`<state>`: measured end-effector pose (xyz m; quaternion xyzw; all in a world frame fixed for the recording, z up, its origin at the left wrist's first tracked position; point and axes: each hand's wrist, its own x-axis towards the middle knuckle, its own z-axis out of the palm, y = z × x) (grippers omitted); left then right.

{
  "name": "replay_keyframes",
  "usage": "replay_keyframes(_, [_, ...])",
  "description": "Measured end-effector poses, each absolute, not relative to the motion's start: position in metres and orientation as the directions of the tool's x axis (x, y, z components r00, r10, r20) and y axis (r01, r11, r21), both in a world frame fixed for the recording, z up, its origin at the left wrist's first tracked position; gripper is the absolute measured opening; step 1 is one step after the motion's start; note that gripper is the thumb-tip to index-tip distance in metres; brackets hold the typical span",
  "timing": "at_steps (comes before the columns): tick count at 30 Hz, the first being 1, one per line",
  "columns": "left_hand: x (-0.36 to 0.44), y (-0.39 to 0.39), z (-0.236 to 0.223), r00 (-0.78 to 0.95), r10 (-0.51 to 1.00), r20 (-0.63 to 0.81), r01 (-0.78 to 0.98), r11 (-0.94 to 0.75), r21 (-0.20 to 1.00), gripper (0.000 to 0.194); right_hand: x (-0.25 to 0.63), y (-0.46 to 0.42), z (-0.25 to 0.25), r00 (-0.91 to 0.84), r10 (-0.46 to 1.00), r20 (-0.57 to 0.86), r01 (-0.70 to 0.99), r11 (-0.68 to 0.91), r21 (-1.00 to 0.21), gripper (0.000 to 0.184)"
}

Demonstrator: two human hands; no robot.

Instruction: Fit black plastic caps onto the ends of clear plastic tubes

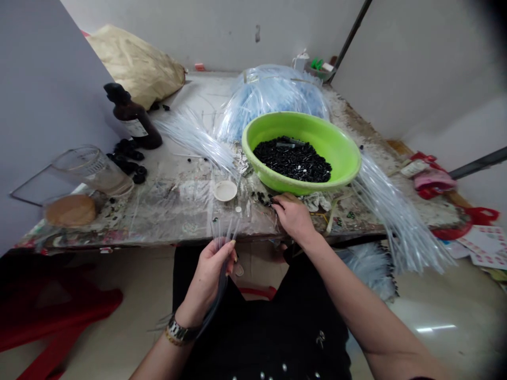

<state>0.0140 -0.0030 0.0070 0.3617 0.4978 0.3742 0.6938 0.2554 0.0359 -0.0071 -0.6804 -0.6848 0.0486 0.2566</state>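
Note:
My left hand (216, 261) is closed around a few thin see-through plastic tubes (225, 229). Their upper ends stick up past my fingers, and the rest hangs down along my wrist. At the table's front part, my right hand (293, 215) pinches a small black part (273, 201) beside a little pile of similar black pieces (261, 198). Just behind that hand stands a green basin (344, 158) holding many small black parts (291, 163). A small white dish (225, 191) sits between my hands, farther back than the left one.
Bundles of see-through tubes lie behind the basin (277, 95), at its left (198, 137) and over the right table edge (396, 211). A brown bottle (138, 124), a glass jar (95, 171) and a round brown lump (70, 210) occupy the left. A red stool (79, 311) is below.

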Motion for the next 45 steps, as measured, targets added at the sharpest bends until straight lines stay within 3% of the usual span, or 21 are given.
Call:
replay_keyframes(14, [0.010, 0.002, 0.006, 0.130, 0.896, -0.424, -0.239, 0.444, 0.864, 0.028, 0.251, 0.029, -0.002, 0.046, 0.970, 0.239, 0.944, 0.035, -0.327, 0.017])
replay_keyframes(24, [0.006, 0.009, -0.001, 0.097, 0.928, -0.359, -0.115, 0.369, 0.922, 0.029, 0.243, 0.027, 0.021, -0.068, 0.993, 0.094, 0.997, 0.070, -0.011, 0.018])
replay_keyframes(28, [0.004, 0.010, -0.003, 0.064, 0.932, -0.356, -0.142, 0.361, 0.921, 0.028, 0.237, 0.028, 0.027, -0.107, 0.994, 0.021, 0.994, 0.106, 0.035, 0.018])
replay_keyframes(36, [0.003, 0.011, -0.005, 0.060, 0.945, -0.321, -0.165, 0.326, 0.931, 0.027, 0.236, 0.030, 0.029, -0.104, 0.994, -0.018, 0.994, 0.103, -0.049, 0.019])
replay_keyframes(45, [-0.002, 0.012, -0.005, 0.057, 0.951, -0.305, -0.152, 0.310, 0.939, 0.028, 0.226, 0.050, 0.034, -0.103, 0.954, 0.282, 0.832, 0.238, -0.501, 0.010])
